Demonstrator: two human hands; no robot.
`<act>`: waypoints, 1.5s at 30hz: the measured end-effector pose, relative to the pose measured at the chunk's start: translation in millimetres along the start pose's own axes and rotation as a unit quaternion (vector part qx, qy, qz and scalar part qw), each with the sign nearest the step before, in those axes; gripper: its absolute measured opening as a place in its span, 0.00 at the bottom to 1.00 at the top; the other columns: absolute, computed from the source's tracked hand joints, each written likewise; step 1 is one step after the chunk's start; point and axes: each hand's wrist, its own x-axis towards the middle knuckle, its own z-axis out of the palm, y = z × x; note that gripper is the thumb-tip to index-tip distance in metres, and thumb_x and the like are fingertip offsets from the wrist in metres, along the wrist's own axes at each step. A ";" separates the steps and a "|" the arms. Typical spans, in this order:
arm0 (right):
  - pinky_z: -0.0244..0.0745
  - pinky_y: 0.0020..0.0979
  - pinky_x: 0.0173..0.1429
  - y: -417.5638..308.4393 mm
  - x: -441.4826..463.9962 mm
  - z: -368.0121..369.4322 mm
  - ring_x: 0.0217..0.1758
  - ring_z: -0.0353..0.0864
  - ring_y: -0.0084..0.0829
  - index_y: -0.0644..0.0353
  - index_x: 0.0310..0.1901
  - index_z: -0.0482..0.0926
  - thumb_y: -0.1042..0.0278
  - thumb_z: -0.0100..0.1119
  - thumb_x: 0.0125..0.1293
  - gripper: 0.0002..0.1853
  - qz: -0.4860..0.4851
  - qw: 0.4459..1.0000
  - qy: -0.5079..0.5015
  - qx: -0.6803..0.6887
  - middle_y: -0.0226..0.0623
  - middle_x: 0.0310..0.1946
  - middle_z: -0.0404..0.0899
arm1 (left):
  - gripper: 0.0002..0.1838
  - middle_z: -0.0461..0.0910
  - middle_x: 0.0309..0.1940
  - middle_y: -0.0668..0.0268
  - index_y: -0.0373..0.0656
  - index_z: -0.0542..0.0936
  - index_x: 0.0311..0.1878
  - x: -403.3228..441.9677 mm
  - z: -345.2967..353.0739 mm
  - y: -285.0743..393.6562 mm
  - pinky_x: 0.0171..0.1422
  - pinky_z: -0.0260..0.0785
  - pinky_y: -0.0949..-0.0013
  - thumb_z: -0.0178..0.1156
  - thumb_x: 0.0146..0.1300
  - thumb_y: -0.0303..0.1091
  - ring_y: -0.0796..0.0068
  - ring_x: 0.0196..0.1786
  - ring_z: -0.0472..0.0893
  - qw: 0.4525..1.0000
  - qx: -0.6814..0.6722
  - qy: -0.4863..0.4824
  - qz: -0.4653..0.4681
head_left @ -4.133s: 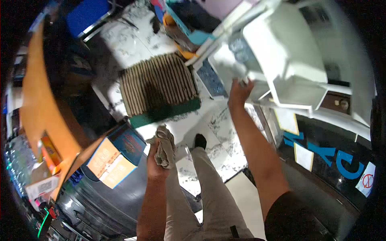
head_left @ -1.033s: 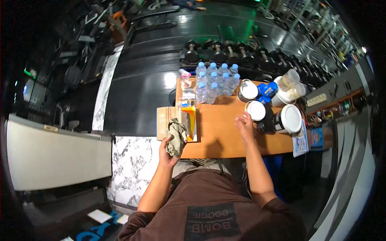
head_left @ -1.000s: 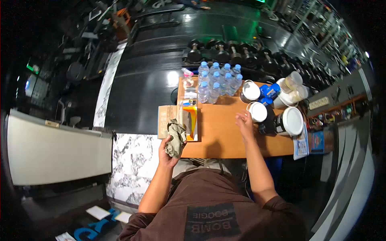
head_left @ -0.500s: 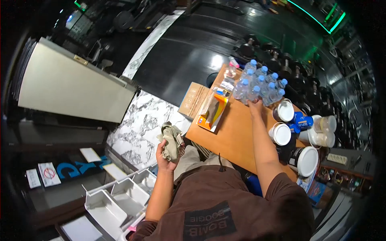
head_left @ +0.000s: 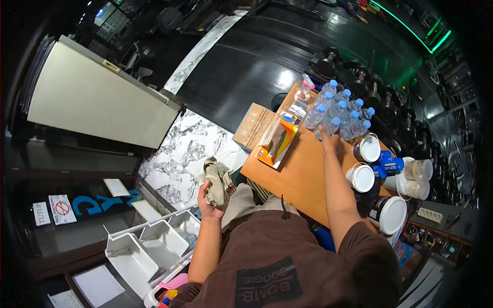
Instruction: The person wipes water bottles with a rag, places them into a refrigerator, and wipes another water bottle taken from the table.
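Observation:
My left hand (head_left: 211, 206) is closed around a crumpled khaki cloth (head_left: 217, 185), held above the marble floor beside my leg. On the wooden table (head_left: 287, 186), my right arm stretches out to a group of clear water bottles with blue caps. My right hand (head_left: 330, 142) grips the nearest water bottle (head_left: 326, 128) low on its body; part of the fingers is hidden behind it. The other bottles (head_left: 353, 117) stand close together just beyond and to the right. An orange and white box (head_left: 278, 145) lies left of my right hand.
White-lidded tubs (head_left: 361, 177) and blue containers (head_left: 389, 164) line the table's right side. A cardboard box (head_left: 253, 126) stands at its left edge. White bins (head_left: 132, 256) are at lower left, below a cream cabinet (head_left: 97, 97). Dumbbells (head_left: 374, 87) sit behind the table.
My right hand and the nearest bottle have shifted slightly toward me, away from the other bottles. The left hand still holds the cloth. The whole view has moved a little.

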 end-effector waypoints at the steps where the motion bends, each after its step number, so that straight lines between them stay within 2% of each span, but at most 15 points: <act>1: 0.77 0.39 0.67 -35.5 -20.9 -17.3 0.61 0.85 0.35 0.64 0.65 0.80 0.60 0.88 0.56 0.38 0.015 0.999 -0.038 0.000 0.40 0.60 0.86 | 0.27 0.83 0.65 0.53 0.42 0.77 0.71 3.5 3.0 0.0 0.69 0.75 0.45 0.62 0.73 0.42 0.51 0.65 0.83 1.000 0.001 -0.019 -0.015; 9: 0.78 0.35 0.66 -105.1 -116.4 -84.1 0.58 0.85 0.31 0.62 0.64 0.80 0.59 0.87 0.58 0.36 0.048 0.985 -0.122 0.114 0.36 0.56 0.87 | 0.26 0.84 0.63 0.54 0.42 0.77 0.71 59.8 26.5 -11.1 0.68 0.76 0.45 0.62 0.74 0.43 0.52 0.63 0.83 0.988 0.062 -0.053 -0.129; 11: 0.81 0.37 0.66 -130.8 -141.7 -96.7 0.57 0.88 0.30 0.59 0.64 0.81 0.57 0.90 0.54 0.38 -0.019 0.982 -0.146 0.116 0.35 0.56 0.88 | 0.25 0.84 0.64 0.53 0.42 0.77 0.71 76.8 36.4 -14.8 0.70 0.75 0.44 0.59 0.77 0.43 0.52 0.64 0.83 0.978 0.053 -0.087 -0.181; 12: 0.81 0.37 0.65 -130.3 -150.6 -97.0 0.56 0.88 0.29 0.60 0.64 0.81 0.63 0.89 0.56 0.35 -0.049 0.978 -0.149 0.140 0.35 0.55 0.88 | 0.25 0.82 0.67 0.52 0.39 0.76 0.72 83.3 43.2 -13.8 0.75 0.74 0.44 0.57 0.79 0.43 0.50 0.67 0.82 0.970 0.053 -0.116 -0.208; 18: 0.81 0.35 0.63 -230.4 -226.6 -113.2 0.55 0.87 0.27 0.60 0.59 0.82 0.64 0.88 0.57 0.31 -0.092 0.960 -0.206 0.168 0.33 0.52 0.88 | 0.28 0.80 0.71 0.51 0.35 0.72 0.76 119.4 81.7 -5.7 0.81 0.71 0.48 0.55 0.81 0.43 0.50 0.72 0.80 0.949 0.098 -0.145 -0.261; 29: 0.77 0.35 0.66 -307.9 -333.5 -49.5 0.57 0.83 0.27 0.61 0.61 0.80 0.62 0.80 0.63 0.28 -0.047 0.913 -0.294 0.278 0.33 0.54 0.85 | 0.29 0.80 0.72 0.54 0.38 0.69 0.78 156.9 161.0 30.1 0.77 0.76 0.50 0.53 0.84 0.46 0.55 0.71 0.82 0.867 0.140 -0.304 -0.368; 31: 0.85 0.36 0.57 -309.3 -342.2 -35.4 0.48 0.89 0.30 0.64 0.64 0.77 0.65 0.77 0.63 0.29 -0.057 0.925 -0.293 0.235 0.38 0.47 0.87 | 0.27 0.80 0.71 0.54 0.40 0.70 0.78 168.9 170.8 30.8 0.76 0.77 0.52 0.55 0.84 0.44 0.56 0.71 0.82 0.866 0.202 -0.296 -0.348; 33: 0.83 0.35 0.57 -315.6 -352.4 -29.3 0.48 0.88 0.28 0.63 0.61 0.79 0.63 0.77 0.64 0.27 -0.046 0.932 -0.277 0.231 0.37 0.46 0.86 | 0.25 0.81 0.68 0.56 0.41 0.71 0.76 162.5 186.6 32.4 0.74 0.78 0.57 0.57 0.83 0.43 0.62 0.68 0.83 0.860 0.222 -0.324 -0.326; 36: 0.77 0.34 0.64 -324.4 -357.4 -26.7 0.54 0.82 0.27 0.61 0.60 0.79 0.58 0.79 0.66 0.27 -0.031 0.932 -0.309 0.187 0.32 0.50 0.84 | 0.24 0.80 0.67 0.62 0.41 0.72 0.75 151.3 212.7 38.0 0.72 0.74 0.62 0.59 0.82 0.38 0.69 0.66 0.82 0.757 0.393 -0.451 -0.262; 37: 0.77 0.34 0.64 -326.6 -359.6 -27.8 0.54 0.82 0.27 0.61 0.60 0.79 0.58 0.79 0.66 0.27 -0.030 0.933 -0.306 0.186 0.32 0.50 0.84 | 0.22 0.79 0.70 0.61 0.43 0.79 0.70 145.5 216.7 36.9 0.75 0.71 0.60 0.64 0.76 0.32 0.65 0.68 0.81 0.722 0.387 -0.516 -0.252; 39: 0.80 0.31 0.56 -331.1 -358.5 -31.2 0.48 0.84 0.25 0.62 0.60 0.78 0.63 0.78 0.65 0.26 -0.084 0.934 -0.298 0.177 0.33 0.45 0.85 | 0.20 0.79 0.71 0.60 0.43 0.85 0.63 143.0 236.8 34.7 0.78 0.69 0.58 0.66 0.69 0.27 0.62 0.69 0.81 0.505 0.458 -0.731 0.014; 40: 0.80 0.32 0.56 -330.2 -358.2 -33.1 0.49 0.84 0.26 0.62 0.60 0.78 0.63 0.78 0.65 0.27 -0.080 0.929 -0.304 0.195 0.33 0.46 0.84 | 0.20 0.80 0.69 0.57 0.42 0.87 0.59 138.7 240.6 35.5 0.75 0.71 0.56 0.67 0.62 0.24 0.54 0.68 0.81 0.478 0.464 -0.744 0.054; 41: 0.80 0.32 0.56 -331.0 -356.5 -35.5 0.49 0.84 0.26 0.62 0.60 0.78 0.63 0.78 0.65 0.27 -0.082 0.929 -0.305 0.193 0.33 0.46 0.84 | 0.20 0.80 0.69 0.57 0.42 0.87 0.59 137.3 243.8 34.5 0.75 0.71 0.56 0.67 0.62 0.24 0.54 0.68 0.81 0.478 0.463 -0.745 0.056; 43: 0.80 0.31 0.56 -335.0 -354.0 -41.2 0.49 0.84 0.26 0.62 0.61 0.76 0.64 0.79 0.64 0.28 -0.119 0.939 -0.282 0.156 0.33 0.47 0.83 | 0.21 0.80 0.65 0.55 0.42 0.86 0.60 135.6 249.4 31.4 0.72 0.73 0.54 0.68 0.61 0.24 0.48 0.67 0.81 0.400 0.492 -0.769 0.084; 45: 0.78 0.35 0.65 -334.8 -352.4 -47.9 0.56 0.84 0.30 0.62 0.60 0.80 0.57 0.76 0.68 0.25 -0.075 0.940 -0.283 0.177 0.36 0.52 0.86 | 0.22 0.79 0.61 0.52 0.43 0.85 0.60 128.2 250.9 21.9 0.68 0.75 0.51 0.69 0.61 0.25 0.43 0.64 0.81 0.381 0.510 -0.755 0.156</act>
